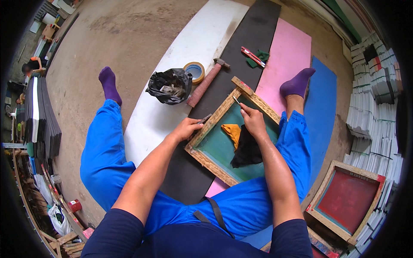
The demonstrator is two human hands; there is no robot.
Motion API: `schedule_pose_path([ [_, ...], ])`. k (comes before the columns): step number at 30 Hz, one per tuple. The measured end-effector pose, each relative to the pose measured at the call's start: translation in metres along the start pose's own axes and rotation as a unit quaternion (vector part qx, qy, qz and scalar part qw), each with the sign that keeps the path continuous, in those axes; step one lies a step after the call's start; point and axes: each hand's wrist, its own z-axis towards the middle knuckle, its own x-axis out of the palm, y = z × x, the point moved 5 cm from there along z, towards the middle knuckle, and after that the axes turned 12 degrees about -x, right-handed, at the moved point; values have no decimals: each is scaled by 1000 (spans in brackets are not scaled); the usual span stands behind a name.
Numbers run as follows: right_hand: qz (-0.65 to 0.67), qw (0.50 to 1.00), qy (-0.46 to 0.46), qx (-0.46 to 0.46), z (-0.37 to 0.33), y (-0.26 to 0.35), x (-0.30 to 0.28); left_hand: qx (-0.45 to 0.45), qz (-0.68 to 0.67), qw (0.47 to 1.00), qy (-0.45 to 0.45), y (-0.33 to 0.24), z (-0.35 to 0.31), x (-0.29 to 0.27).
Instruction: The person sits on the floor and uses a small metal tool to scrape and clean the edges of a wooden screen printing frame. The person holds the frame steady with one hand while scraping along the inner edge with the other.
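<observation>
A wooden-framed screen [214, 166] with green mesh lies between my legs, tilted on the coloured sheets. At its left edge my left hand [189, 128] is closed around a small dark metal tool [205, 119], its kind unclear. My right hand [253, 120] pinches a slim metal tool [236, 99] over the far corner of the frame, its tip near the wood. A black cloth [247, 150] and a mustard-yellow cloth [232, 134] lie on the mesh below my right hand. A short wood block [242, 85] sits at the frame's far corner.
A hammer [206, 84], a tape roll [195, 72] and a black plastic bag [170, 86] lie ahead. Farther off is a red box cutter [253, 56]. At right, a red-mesh frame [347, 200] leans by stacked paper [372, 86]. Another person [36, 64] is far left.
</observation>
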Motion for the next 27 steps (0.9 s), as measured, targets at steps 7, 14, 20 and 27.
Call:
schedule_pose_path([
  [7, -146, 984, 89, 47, 1, 42, -10, 8, 12, 1000, -15, 4, -4, -4],
  [14, 79, 997, -3, -17, 8, -12, 6, -2, 18, 1000, -7, 2, 0, -5],
  [20, -118, 992, 50, 1, 1, 33, -4, -23, 24, 999, -11, 6, -6, -6],
  [27, 268, 950, 57, 151, 9, -7, 11, -1, -5, 1000, 3, 6, -3, -6],
])
